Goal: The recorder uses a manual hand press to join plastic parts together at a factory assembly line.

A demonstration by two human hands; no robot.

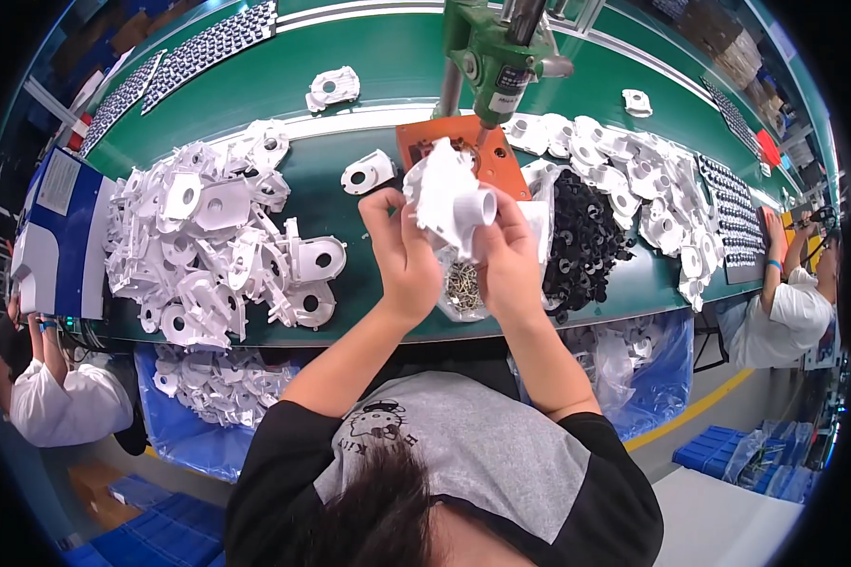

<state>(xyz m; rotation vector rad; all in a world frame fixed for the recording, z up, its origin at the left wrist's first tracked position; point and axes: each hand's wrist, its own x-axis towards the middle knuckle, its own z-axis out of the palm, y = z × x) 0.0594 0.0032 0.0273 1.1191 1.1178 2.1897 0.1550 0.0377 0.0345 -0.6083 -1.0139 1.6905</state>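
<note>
A white plastic housing (442, 194) with a short round tube on its right side is held up between my two hands, over the near edge of the green bench. My left hand (395, 250) grips its left side, fingers closed round the edge. On the tube side, my right hand (512, 250) closes on the part from the right. Behind it stands a green press (501, 80) with an orange base (501, 168), partly hidden by the housing. Below the housing, a clear bag of small brass-coloured screws (463, 288) shows between my wrists.
White housings (213, 203) lie heaped on the left, and more (633, 170) lie on the right. Black plastic parts (581, 241) are piled right of the screws. Blue bins (194, 435) of parts sit under the bench edge. Co-workers (785, 312) are at both sides.
</note>
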